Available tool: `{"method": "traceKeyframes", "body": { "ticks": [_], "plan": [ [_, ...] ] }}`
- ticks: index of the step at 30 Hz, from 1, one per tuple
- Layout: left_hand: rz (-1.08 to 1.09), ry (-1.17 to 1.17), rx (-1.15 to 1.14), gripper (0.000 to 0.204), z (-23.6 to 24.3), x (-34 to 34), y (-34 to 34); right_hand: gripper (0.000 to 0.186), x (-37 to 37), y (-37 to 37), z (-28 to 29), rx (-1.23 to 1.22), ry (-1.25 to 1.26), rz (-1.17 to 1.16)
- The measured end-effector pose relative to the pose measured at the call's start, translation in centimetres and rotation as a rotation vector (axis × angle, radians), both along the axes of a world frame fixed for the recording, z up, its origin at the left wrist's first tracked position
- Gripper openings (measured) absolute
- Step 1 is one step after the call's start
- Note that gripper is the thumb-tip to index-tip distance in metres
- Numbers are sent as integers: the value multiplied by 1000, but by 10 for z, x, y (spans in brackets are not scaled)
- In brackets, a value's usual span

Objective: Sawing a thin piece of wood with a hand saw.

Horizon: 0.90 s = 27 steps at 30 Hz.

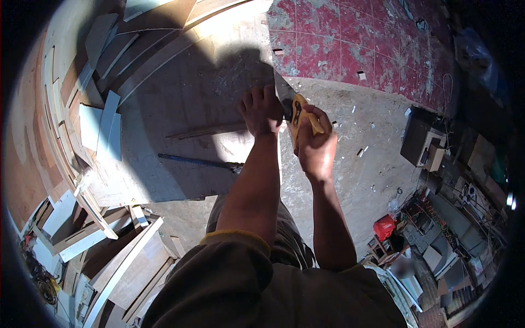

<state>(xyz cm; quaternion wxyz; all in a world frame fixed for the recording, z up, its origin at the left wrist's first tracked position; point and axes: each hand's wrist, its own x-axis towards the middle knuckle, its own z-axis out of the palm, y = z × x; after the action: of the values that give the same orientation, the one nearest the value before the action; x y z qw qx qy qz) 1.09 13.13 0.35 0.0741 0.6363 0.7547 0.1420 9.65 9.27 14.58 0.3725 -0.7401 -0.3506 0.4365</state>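
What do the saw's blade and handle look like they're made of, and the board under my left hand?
Blade: probably steel, dull; it's thin, flat and grey. Handle: likely smooth plastic, evenly yellow with dark inserts. Board: perhaps plywood, matte; it's a broad flat sheet, but shadow leaves that open.

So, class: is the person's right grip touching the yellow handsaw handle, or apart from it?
Touching. The head view shows it: the right grip is closed on the yellow handsaw handle, fingers lying against it.
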Motion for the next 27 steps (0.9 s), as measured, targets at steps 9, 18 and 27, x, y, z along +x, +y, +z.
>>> {"method": "traceKeyframes", "body": {
  "ticks": [9,18,27],
  "plan": [
    [4,-13,18,13,2,-1,0,23,-3,1,0,-9,-28,13],
    [-1,-32,7,16,2,-5,-1,22,0,23,2,-14,-200,98],
    [-8,-33,-34,19,5,0,-2,23,1,9,44,-146,-74,43]
  ]
}}
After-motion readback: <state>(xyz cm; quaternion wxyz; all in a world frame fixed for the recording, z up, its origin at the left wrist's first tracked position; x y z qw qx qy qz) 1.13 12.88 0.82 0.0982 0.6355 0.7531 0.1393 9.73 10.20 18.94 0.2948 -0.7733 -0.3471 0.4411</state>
